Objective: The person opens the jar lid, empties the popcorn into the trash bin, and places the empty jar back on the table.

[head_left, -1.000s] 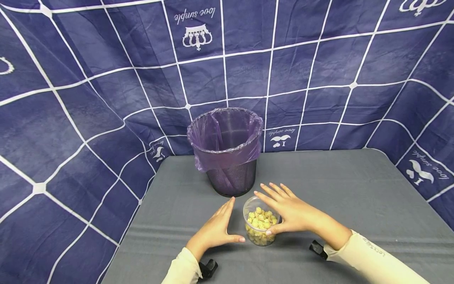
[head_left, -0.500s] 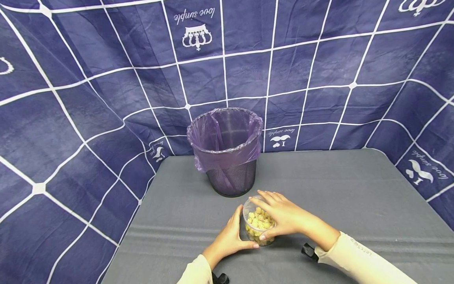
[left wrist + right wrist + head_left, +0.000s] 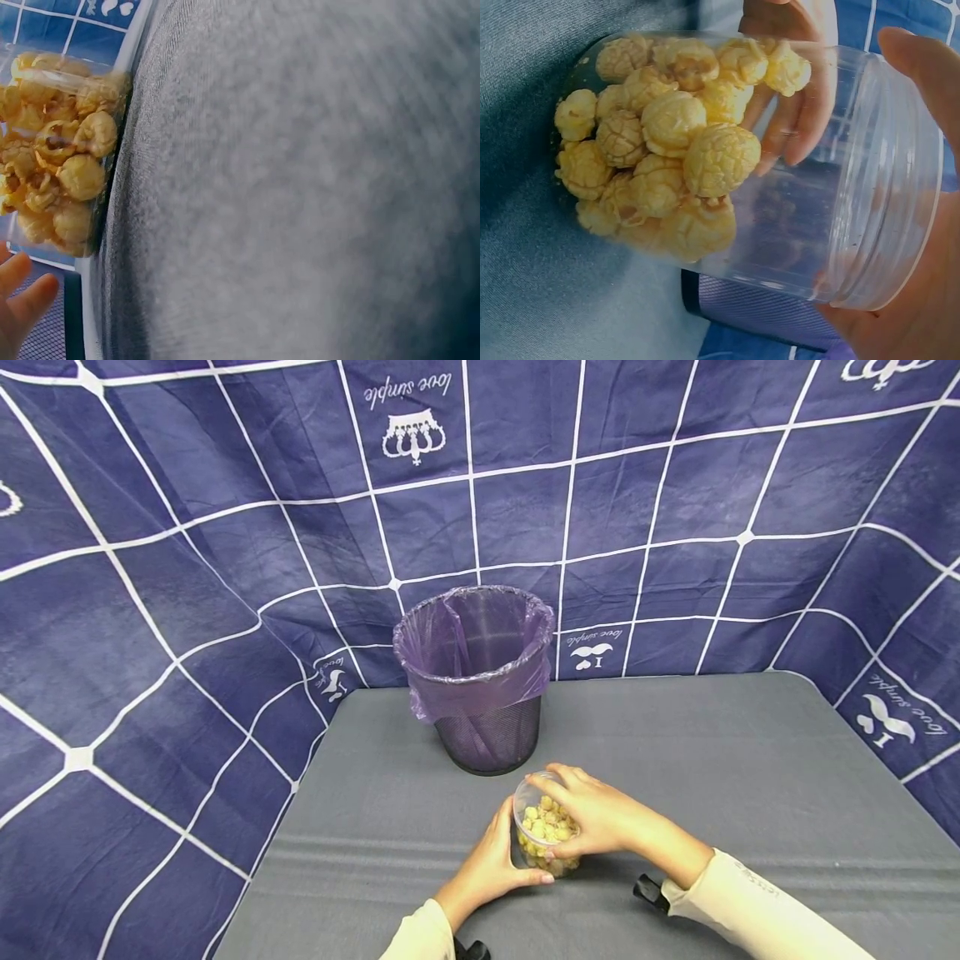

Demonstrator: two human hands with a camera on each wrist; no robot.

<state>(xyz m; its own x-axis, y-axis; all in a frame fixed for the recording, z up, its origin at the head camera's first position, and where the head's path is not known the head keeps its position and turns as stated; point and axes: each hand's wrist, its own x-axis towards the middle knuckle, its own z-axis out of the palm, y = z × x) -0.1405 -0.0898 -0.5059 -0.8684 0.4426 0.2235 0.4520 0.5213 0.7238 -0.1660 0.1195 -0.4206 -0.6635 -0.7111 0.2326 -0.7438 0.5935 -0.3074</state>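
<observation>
A clear plastic jar (image 3: 528, 810), its top uncovered, stands on the grey table and is part filled with pale yellow popcorn (image 3: 546, 827). My right hand (image 3: 600, 817) grips it by the threaded rim from the right, with the thumb in front and the fingers at the back. From the left, my left hand (image 3: 491, 860) cups the side, thumb low in front and fingers along the far side. In the right wrist view, fingers of the left hand (image 3: 799, 112) show partly through the plastic. The left wrist view catches the popcorn (image 3: 60, 157) close up.
Behind the jar stands a black mesh waste bin (image 3: 517, 735), lined with a purple plastic bag (image 3: 480, 697). The table (image 3: 712, 760) is covered in grey cloth. Blue cloth (image 3: 525, 518) with white lines hangs at the back and both sides.
Both hands have closed in on the jar, the left moving right and the right moving slightly left. The jar has hardly moved. The bin stays where it was.
</observation>
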